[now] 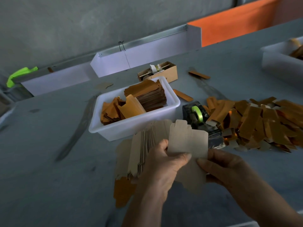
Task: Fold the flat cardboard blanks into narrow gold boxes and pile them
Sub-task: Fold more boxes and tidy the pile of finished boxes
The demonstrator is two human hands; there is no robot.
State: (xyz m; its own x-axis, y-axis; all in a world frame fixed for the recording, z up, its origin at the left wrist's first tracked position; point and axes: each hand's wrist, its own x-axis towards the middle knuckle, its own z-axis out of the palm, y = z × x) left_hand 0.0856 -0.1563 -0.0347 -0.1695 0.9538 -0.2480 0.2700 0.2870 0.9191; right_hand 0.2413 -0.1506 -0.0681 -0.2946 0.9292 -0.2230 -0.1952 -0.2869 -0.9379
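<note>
A single flat cardboard blank [188,141] stands up between both hands, plain brown side showing, its top edge cut into stepped tabs. The left hand [161,163] pinches its lower left part, thumb laid across the face, while the same hand's fingers curl round a fanned stack of blanks [139,151] behind it. That stack is dull grey-brown card with notched ends; one gold-faced end [122,192] pokes out below the wrist. The right hand [224,167] comes in from the lower right, thumb tip pressed to the blank's bottom edge, fingers tucked behind the card. Both forearms reach up from the bottom of the view, meeting low over the near part of the grey bench [49,177].

Just beyond the hands sits a white plastic tub [131,126] holding more blanks, some lying gold side up, some packed on edge in a thick brown block. Right beside it is a dark tape dispenser [200,118] with a lime-green roll. To the right of that spreads a loose heap of folded gold boxes [255,122], narrow and shiny, lying every which way. Two stray gold strips [182,95] lie further back, near a small open carton [159,71]. A second white tub [278,63] sits at the far right, blurred.
</note>
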